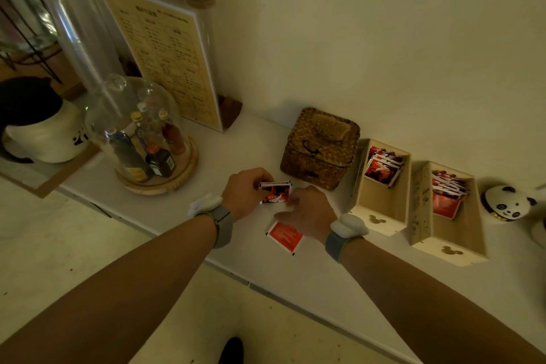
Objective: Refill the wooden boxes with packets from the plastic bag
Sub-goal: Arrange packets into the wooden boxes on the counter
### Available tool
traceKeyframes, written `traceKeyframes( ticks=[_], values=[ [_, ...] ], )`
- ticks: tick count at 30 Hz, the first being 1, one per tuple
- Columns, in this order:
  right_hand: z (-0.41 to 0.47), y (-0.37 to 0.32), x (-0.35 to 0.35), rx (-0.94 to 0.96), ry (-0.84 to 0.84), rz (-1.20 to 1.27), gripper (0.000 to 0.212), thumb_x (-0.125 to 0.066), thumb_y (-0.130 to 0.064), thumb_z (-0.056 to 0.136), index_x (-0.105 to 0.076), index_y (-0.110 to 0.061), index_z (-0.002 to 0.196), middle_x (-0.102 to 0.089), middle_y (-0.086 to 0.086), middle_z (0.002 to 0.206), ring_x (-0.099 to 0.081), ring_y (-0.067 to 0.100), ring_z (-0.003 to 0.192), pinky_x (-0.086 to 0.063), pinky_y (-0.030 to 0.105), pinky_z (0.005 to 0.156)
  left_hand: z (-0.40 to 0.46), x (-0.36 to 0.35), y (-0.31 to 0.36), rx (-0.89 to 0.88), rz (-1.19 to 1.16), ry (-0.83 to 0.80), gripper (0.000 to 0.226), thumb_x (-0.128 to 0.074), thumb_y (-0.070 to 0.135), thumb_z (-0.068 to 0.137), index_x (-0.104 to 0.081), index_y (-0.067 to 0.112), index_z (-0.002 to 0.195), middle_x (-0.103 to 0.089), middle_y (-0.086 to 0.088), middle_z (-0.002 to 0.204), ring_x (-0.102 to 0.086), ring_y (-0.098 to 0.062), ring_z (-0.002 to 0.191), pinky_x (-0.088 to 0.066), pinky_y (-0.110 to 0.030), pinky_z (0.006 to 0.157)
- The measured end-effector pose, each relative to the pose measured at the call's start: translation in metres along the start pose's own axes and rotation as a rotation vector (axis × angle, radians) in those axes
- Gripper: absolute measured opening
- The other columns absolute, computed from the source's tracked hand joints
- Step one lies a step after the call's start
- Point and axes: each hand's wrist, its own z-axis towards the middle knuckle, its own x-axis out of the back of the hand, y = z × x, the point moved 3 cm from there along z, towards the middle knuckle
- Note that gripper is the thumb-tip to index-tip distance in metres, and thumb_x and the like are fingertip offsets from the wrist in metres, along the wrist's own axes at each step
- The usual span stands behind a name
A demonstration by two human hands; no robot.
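- Both wooden boxes already hold red packets: the nearer box [381,186] has a small stack at its far end, the farther box [446,210] a fuller row.
- Left hand [245,192] pinches a few packets [274,192] above the white counter [236,151].
- Right hand [307,213] meets that bundle; its fingertips are blurred, so grip unclear.
- One loose packet [285,236] lies on the counter under the right wrist.
- No plastic bag shows; both boxes have room left.

Both bare forearms extend forward and converge over the counter edge, each with a grey band and white device at the wrist. The left hand [246,190] has its fingers curled, pinching a small stack of red packets [275,192]. The right hand [308,213], back up, reaches its fingers to the same stack.
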Motion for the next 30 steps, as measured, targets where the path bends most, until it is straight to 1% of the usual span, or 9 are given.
traceKeyframes(
  ticks=[5, 8, 11, 15, 17, 20, 23, 28, 30],
  values=[
    [-0.013, -0.006, 0.003, 0.112, -0.286, -0.307, 0.057, -0.076, -0.05, 0.072, -0.064, -0.008, 0.109, -0.05, 0.008, 0.102, -0.048, 0.026, 0.103, -0.044, 0.031, 0.085, -0.001, 0.0, 0.002, 0.014, 0.019, 0.003, 0.017, -0.069, 0.007, 0.082, -0.069, 0.016, 0.097, -0.072, -0.005, 0.099, -0.064, -0.02, 0.088, -0.052, -0.031, 0.081],
    [-0.013, -0.005, -0.001, 0.085, -0.289, -0.29, 0.052, -0.078, -0.048, 0.069, -0.064, -0.011, 0.103, -0.059, 0.011, 0.11, -0.054, 0.025, 0.101, -0.043, 0.03, 0.08, -0.003, 0.0, 0.003, 0.022, 0.029, 0.0, 0.017, -0.068, 0.007, 0.082, -0.069, 0.015, 0.097, -0.072, -0.004, 0.099, -0.061, -0.016, 0.085, -0.044, -0.022, 0.074],
    [-0.015, -0.007, 0.002, 0.083, -0.208, -0.148, 0.035, -0.075, -0.037, 0.075, -0.057, -0.015, 0.097, -0.063, 0.01, 0.108, -0.058, 0.026, 0.094, -0.045, 0.03, 0.075, -0.006, -0.001, 0.003, 0.032, 0.023, 0.003, 0.017, -0.068, 0.007, 0.081, -0.069, 0.015, 0.097, -0.072, -0.004, 0.1, -0.063, -0.018, 0.087, -0.044, -0.022, 0.075],
    [-0.016, -0.002, 0.005, -0.008, -0.036, 0.14, 0.037, -0.072, -0.023, 0.078, -0.056, -0.016, 0.111, -0.064, 0.01, 0.102, -0.063, 0.029, 0.093, -0.048, 0.029, 0.071, -0.012, -0.003, 0.002, 0.038, 0.017, 0.027, 0.017, -0.068, 0.006, 0.08, -0.069, 0.015, 0.094, -0.072, -0.005, 0.096, -0.064, -0.02, 0.086, -0.043, -0.023, 0.073],
    [-0.012, 0.002, 0.001, -0.105, 0.03, 0.273, 0.027, -0.073, -0.018, 0.078, -0.061, -0.014, 0.101, -0.065, 0.01, 0.092, -0.064, 0.026, 0.082, -0.051, 0.028, 0.066, -0.014, -0.003, 0.001, 0.037, 0.017, 0.037, 0.016, -0.068, 0.007, 0.081, -0.069, 0.015, 0.094, -0.072, -0.005, 0.096, -0.062, -0.017, 0.083, -0.042, -0.021, 0.072],
    [-0.01, 0.001, -0.001, -0.274, 0.023, 0.522, 0.013, -0.074, -0.015, 0.078, -0.066, -0.006, 0.079, -0.068, 0.011, 0.069, -0.061, 0.019, 0.051, -0.055, 0.029, 0.052, -0.016, -0.004, 0.002, 0.034, 0.014, 0.039, 0.015, -0.069, 0.009, 0.081, -0.069, 0.016, 0.093, -0.073, -0.004, 0.096, -0.061, -0.016, 0.083, -0.042, -0.021, 0.071],
    [-0.007, -0.004, -0.002, -0.334, -0.022, 0.709, 0.017, -0.071, -0.011, 0.077, -0.071, 0.006, 0.083, -0.068, 0.015, 0.07, -0.064, 0.023, 0.053, -0.06, 0.034, 0.062, -0.018, -0.003, 0.002, 0.046, -0.005, 0.028, 0.016, -0.07, 0.009, 0.079, -0.071, 0.018, 0.092, -0.073, -0.003, 0.094, -0.063, -0.018, 0.086, -0.043, -0.022, 0.073],
    [0.003, -0.005, -0.01, -0.228, -0.003, 0.429, 0.016, -0.071, -0.018, 0.074, -0.069, -0.004, 0.081, -0.07, 0.016, 0.081, -0.068, 0.03, 0.072, -0.06, 0.044, 0.068, -0.02, -0.001, -0.001, 0.053, -0.031, 0.012, 0.019, -0.063, 0.008, 0.085, -0.073, 0.018, 0.098, -0.072, -0.002, 0.097, -0.061, -0.012, 0.085, -0.041, -0.013, 0.07],
    [0.001, -0.006, -0.008, -0.139, 0.027, 0.286, 0.015, -0.063, -0.021, 0.079, -0.068, -0.008, 0.085, -0.07, 0.012, 0.083, -0.066, 0.03, 0.077, -0.057, 0.04, 0.07, -0.021, 0.0, -0.003, 0.063, -0.077, -0.004, 0.019, -0.062, 0.009, 0.088, -0.073, 0.018, 0.1, -0.073, -0.003, 0.097, -0.063, -0.013, 0.087, -0.043, -0.014, 0.072]
  ],
)
